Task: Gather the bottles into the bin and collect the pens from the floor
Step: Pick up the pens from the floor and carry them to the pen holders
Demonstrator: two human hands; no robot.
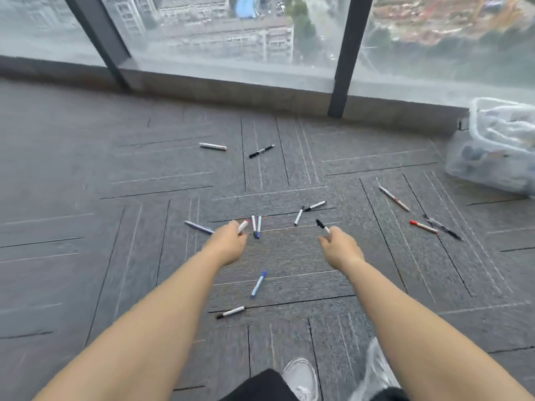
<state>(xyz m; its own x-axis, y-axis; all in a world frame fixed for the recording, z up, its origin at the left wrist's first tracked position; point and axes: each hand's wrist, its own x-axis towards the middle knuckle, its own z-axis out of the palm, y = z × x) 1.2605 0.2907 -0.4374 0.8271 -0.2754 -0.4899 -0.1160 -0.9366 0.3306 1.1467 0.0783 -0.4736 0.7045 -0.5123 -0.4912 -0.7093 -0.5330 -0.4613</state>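
Head view: nearest the feet, a black-tipped marker (pixel 230 312) and a blue pen (pixel 258 284) lay on the carpet (pixel 86 256). Risk: they sat under the reach line, so easy to overlook or step on. Both hands were already loaded, so grabbing another pen could knock one loose. Both arms were stretched forward and down. Left hand (pixel 228 246) was curled round a red-capped marker (pixel 243 227); right hand (pixel 340 247) pinched a black-capped marker (pixel 322 227). More pens were scattered beyond, a white marker (pixel 212 146) farthest. Clear bin (pixel 492 146) sat far right, contents blurred, likely bottles.
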